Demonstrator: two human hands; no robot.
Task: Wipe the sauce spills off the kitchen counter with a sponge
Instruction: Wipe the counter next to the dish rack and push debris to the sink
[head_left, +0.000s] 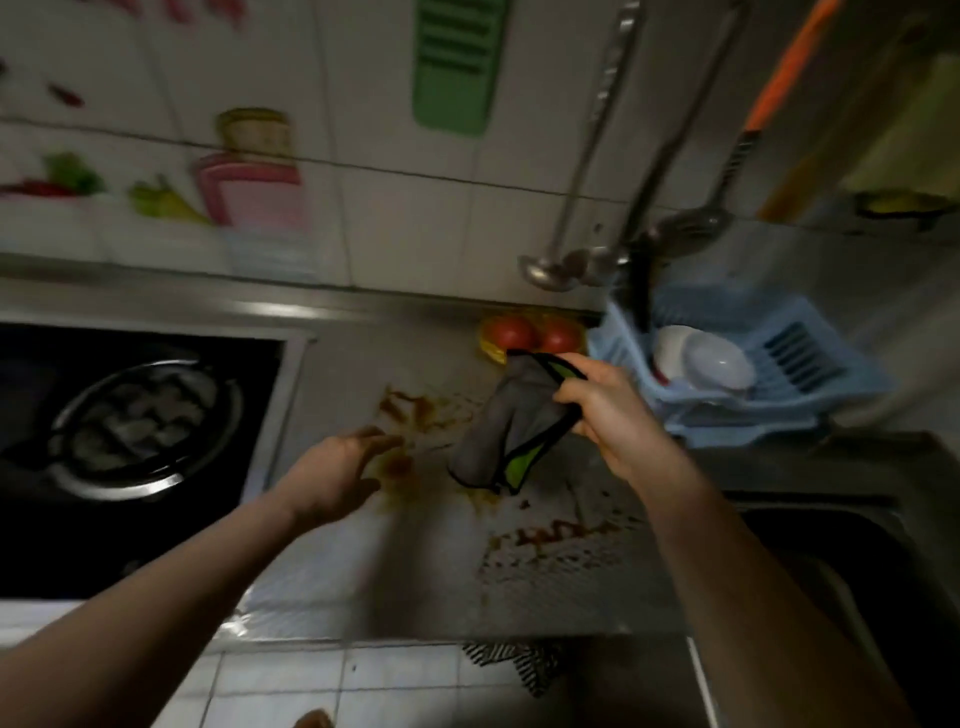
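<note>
My right hand (605, 410) grips a grey cleaning cloth (501, 428) with a black and green edge, which hangs down just above the steel counter (363, 571). Brown sauce spills mark the counter: one patch (421, 408) behind my left hand, a blob (397, 467) beside its fingers, and a streaked, speckled patch (561, 535) nearer the front on the right. My left hand (337, 473) hovers open over the counter, fingers spread, left of the cloth. No sponge shows apart from this cloth.
A black gas stove (130, 441) with a burner ring lies to the left. Two tomatoes (535, 335) sit at the back wall. A blue dish rack (810, 384) with white bowls stands at the right, ladles hang above it, and a sink (831, 571) lies front right.
</note>
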